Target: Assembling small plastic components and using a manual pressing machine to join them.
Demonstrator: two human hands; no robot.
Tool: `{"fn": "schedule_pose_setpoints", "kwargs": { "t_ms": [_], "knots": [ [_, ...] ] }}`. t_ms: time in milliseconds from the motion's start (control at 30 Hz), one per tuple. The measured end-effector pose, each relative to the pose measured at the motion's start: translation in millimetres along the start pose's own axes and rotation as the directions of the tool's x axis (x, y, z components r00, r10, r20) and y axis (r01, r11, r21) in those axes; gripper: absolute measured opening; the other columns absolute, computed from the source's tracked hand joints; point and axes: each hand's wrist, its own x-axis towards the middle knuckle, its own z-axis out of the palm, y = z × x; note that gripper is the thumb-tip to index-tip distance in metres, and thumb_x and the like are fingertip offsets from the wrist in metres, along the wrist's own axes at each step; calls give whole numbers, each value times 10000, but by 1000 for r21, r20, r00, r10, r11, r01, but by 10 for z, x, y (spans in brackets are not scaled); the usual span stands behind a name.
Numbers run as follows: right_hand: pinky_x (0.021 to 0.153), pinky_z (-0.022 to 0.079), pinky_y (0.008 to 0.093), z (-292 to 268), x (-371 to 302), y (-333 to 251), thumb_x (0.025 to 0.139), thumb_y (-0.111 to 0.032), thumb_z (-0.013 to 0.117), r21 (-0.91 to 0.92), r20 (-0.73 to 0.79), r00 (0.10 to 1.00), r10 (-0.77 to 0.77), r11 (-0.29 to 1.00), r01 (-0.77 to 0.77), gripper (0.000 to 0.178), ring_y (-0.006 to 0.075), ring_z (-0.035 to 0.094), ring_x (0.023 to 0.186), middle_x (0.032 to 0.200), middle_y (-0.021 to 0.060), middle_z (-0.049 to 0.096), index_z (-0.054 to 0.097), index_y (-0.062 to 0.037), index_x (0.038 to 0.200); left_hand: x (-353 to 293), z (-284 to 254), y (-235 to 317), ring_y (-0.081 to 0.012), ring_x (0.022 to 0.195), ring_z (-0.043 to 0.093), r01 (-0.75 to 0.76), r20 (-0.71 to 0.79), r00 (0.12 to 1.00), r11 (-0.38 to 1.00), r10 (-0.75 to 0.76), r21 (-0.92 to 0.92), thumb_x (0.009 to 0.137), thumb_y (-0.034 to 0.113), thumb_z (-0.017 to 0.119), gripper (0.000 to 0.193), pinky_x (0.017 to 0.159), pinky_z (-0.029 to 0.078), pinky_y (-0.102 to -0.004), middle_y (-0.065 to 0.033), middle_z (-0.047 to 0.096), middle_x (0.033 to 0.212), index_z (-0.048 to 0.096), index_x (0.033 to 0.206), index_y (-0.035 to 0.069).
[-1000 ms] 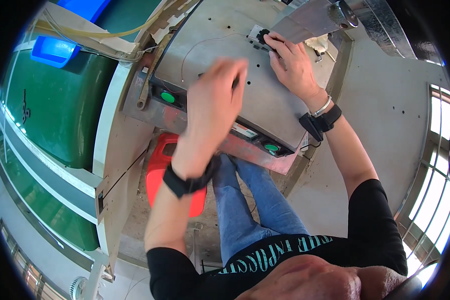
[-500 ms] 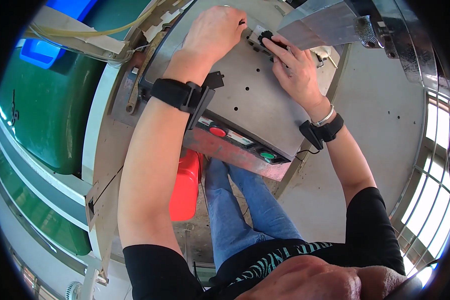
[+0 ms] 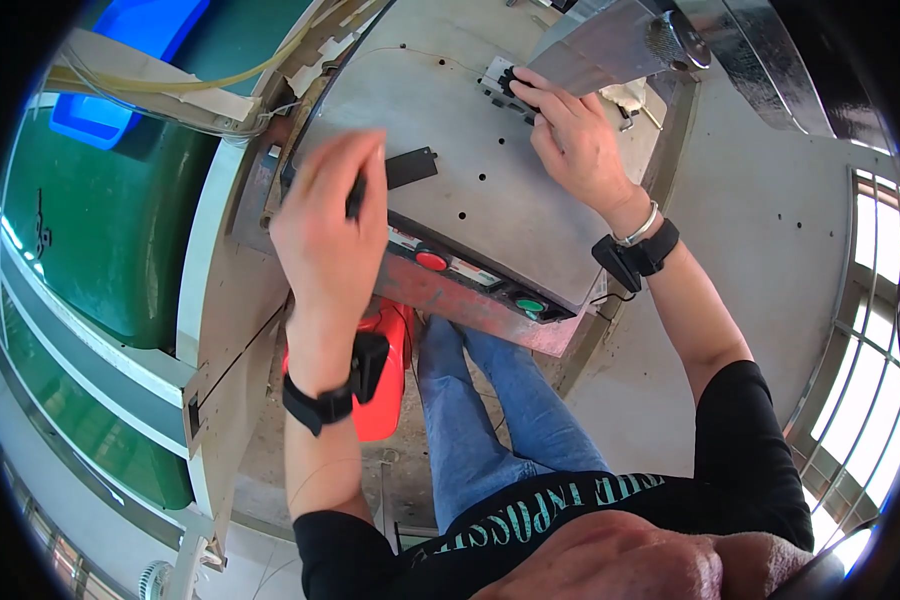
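My left hand point(image 3: 335, 225), smeared by motion, is raised over the machine's front left corner. Its fingers are curled toward the thumb, with a small black piece point(image 3: 356, 198) between them, its shape unclear. Just beyond lies a flat black rectangular plate point(image 3: 412, 168) on the grey metal table point(image 3: 440, 110). At the far side, my right hand point(image 3: 580, 145) is closed at a small metal fixture point(image 3: 492, 72). Its index finger and thumb are on a dark, notched part point(image 3: 513, 82) there; the fingers partly cover it.
A slanted metal machine head point(image 3: 610, 50) hangs above and right of my right hand. Red point(image 3: 431, 261) and green point(image 3: 530, 305) push buttons sit on the table's front edge. A red plastic container point(image 3: 382, 405) stands below; blue trays point(image 3: 100, 120) are at left.
My left hand has pulled back from beside the fixture toward me and to the left, uncovering more of the tabletop. My right hand stays at the fixture. The view has shifted slightly.
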Motion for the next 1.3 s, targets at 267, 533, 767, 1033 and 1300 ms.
{"fn": "schedule_pose_setpoints", "kwargs": {
  "t_ms": [267, 533, 767, 1033, 1300],
  "knots": [
    [629, 476, 311, -55, 63, 115, 836, 40, 564, 47, 113, 994, -5, 999, 0, 378, 206, 563, 630, 1311, 47, 654, 623, -42, 1200, -1048, -87, 25, -250, 818, 688, 358, 191, 921, 931, -340, -67, 900, 8, 680, 131, 721, 545, -318, -122, 704, 953, 700, 1027, 36],
    [622, 473, 282, -49, 75, 240, 886, 8, 556, 87, 123, 992, -1, 996, -10, 311, 153, 558, 606, 1277, 41, 671, 624, -30, 1187, -1246, -6, 76, -244, 806, 687, 448, 207, 882, 890, -423, -91, 907, 13, 674, 125, 719, 540, -310, -124, 707, 929, 698, 1029, 27],
    [840, 486, 250, -102, -262, 462, 956, -70, 597, 357, -98, 942, 320, 895, -267, 253, 127, 614, 905, 1087, 46, 680, 647, -32, 1201, -1222, 35, 122, -245, 811, 690, 429, 228, 889, 897, -398, -104, 911, 22, 672, 122, 732, 541, -311, -121, 710, 941, 699, 1030, 23],
    [793, 497, 284, -143, -102, 276, 890, -144, 731, 123, 12, 992, 124, 985, -124, 283, 175, 608, 832, 890, 52, 651, 738, -137, 1173, -1323, 90, 162, -236, 825, 688, 457, 260, 868, 886, -423, -83, 914, 27, 669, 125, 747, 541, -315, -117, 711, 946, 700, 1035, 29],
    [816, 506, 312, -202, -90, 240, 893, -135, 723, 14, 103, 985, 140, 990, -142, 250, 199, 624, 878, 973, 73, 664, 744, -141, 1142, -1352, 90, 171, -229, 814, 679, 486, 273, 850, 870, -450, -82, 920, 37, 667, 121, 746, 538, -310, -118, 710, 949, 698, 1036, 27]
  ]
}}
